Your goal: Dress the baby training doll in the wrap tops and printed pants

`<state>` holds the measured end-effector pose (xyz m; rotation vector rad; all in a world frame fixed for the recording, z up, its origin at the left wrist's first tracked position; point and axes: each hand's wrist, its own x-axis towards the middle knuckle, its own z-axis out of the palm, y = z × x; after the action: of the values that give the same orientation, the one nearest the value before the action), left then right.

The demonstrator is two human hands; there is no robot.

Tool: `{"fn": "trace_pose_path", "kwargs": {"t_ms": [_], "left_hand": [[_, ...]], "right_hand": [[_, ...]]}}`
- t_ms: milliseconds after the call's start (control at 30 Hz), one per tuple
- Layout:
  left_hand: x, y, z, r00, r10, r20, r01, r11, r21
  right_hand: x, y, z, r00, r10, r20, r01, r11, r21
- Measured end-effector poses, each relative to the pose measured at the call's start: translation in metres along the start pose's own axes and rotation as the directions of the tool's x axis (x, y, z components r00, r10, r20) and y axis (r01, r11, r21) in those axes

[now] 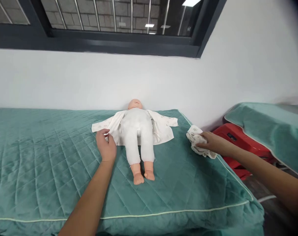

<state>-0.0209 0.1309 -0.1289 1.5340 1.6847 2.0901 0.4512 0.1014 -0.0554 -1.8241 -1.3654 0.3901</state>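
A baby doll [136, 126] with a white cloth body lies on its back, its head toward the wall and its feet toward me. Its white patterned jacket [161, 131] is spread open on both sides, sleeves stretched outward. My left hand [106, 144] is at the jacket's lower edge on the left, thumb and fingers curled with a gap between them; whether they pinch the fabric is unclear. At the right edge of the bed, my right hand [211, 142] grips a crumpled white patterned cloth [197, 139].
A green quilted cover [53, 164] with pale piping lies under the doll. Behind it rise a white wall [90, 78] and a dark-framed barred window [119, 41]. Right of the bed are a red case [240, 137] and another green-covered surface [269, 121].
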Motion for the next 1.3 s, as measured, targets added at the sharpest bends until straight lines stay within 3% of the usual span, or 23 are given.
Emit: {"fn": "trace_pose_path", "kwargs": {"t_ms": [100,133,233,300,400,467,567,633,733,800,867,933,1000,1067,1133,1200,1300], "left_hand": [[-0.013,0.014,-0.015,0.994,0.081,0.075,-0.081,0.997,0.005],[-0.019,0.021,-0.021,0.989,0.102,0.106,-0.102,0.995,-0.003],[-0.041,0.053,-0.039,0.950,0.181,0.256,-0.163,0.983,-0.087],[-0.053,0.081,-0.047,0.876,0.243,0.417,-0.180,0.966,-0.185],[-0.054,0.125,-0.053,0.731,0.327,0.598,-0.185,0.940,-0.287],[-0.044,0.147,-0.053,0.665,0.335,0.668,-0.139,0.934,-0.330],[-0.019,0.166,-0.055,0.575,0.325,0.751,-0.062,0.932,-0.357],[-0.003,0.172,-0.059,0.590,0.274,0.760,-0.018,0.945,-0.327],[0.018,0.180,-0.072,0.682,0.092,0.725,0.122,0.964,-0.237],[0.030,0.185,-0.084,0.696,-0.001,0.718,0.225,0.950,-0.217],[0.042,0.190,-0.096,0.661,-0.015,0.750,0.288,0.929,-0.234],[0.053,0.193,-0.108,0.592,0.023,0.806,0.323,0.909,-0.263],[0.066,0.195,-0.117,0.528,0.069,0.847,0.358,0.886,-0.295],[0.079,0.197,-0.123,0.509,0.077,0.858,0.409,0.855,-0.319],[0.091,0.200,-0.125,0.554,0.039,0.832,0.456,0.822,-0.343],[0.099,0.208,-0.125,0.640,0.007,0.769,0.463,0.795,-0.393],[0.101,0.224,-0.123,0.719,0.031,0.694,0.430,0.765,-0.479]], "right_hand": [[-0.016,-0.014,-0.010,0.965,-0.066,0.255,0.129,0.963,-0.238],[-0.023,-0.023,-0.011,0.961,-0.061,0.270,0.131,0.960,-0.249],[-0.049,-0.066,-0.002,0.947,0.010,0.322,0.002,0.999,-0.038],[-0.069,-0.099,0.013,0.895,0.014,0.445,-0.156,0.945,0.286],[-0.096,-0.144,0.040,0.790,-0.036,0.613,-0.375,0.762,0.529],[-0.110,-0.168,0.056,0.713,-0.114,0.692,-0.383,0.763,0.520],[-0.124,-0.198,0.068,0.639,-0.232,0.734,-0.245,0.842,0.480],[-0.130,-0.215,0.067,0.639,-0.314,0.702,-0.109,0.867,0.486],[-0.140,-0.237,0.056,0.672,-0.448,0.590,0.140,0.859,0.492],[-0.145,-0.247,0.048,0.667,-0.546,0.507,0.321,0.825,0.466],[-0.148,-0.255,0.040,0.635,-0.628,0.450,0.466,0.776,0.424],[-0.147,-0.262,0.033,0.619,-0.654,0.436,0.528,0.756,0.385],[-0.142,-0.271,0.025,0.633,-0.633,0.446,0.511,0.774,0.374],[-0.137,-0.283,0.017,0.662,-0.610,0.435,0.469,0.790,0.394],[-0.132,-0.298,0.010,0.688,-0.615,0.385,0.441,0.776,0.451],[-0.128,-0.314,0.006,0.702,-0.636,0.321,0.427,0.737,0.525],[-0.126,-0.334,0.005,0.689,-0.676,0.261,0.426,0.669,0.609]]}}
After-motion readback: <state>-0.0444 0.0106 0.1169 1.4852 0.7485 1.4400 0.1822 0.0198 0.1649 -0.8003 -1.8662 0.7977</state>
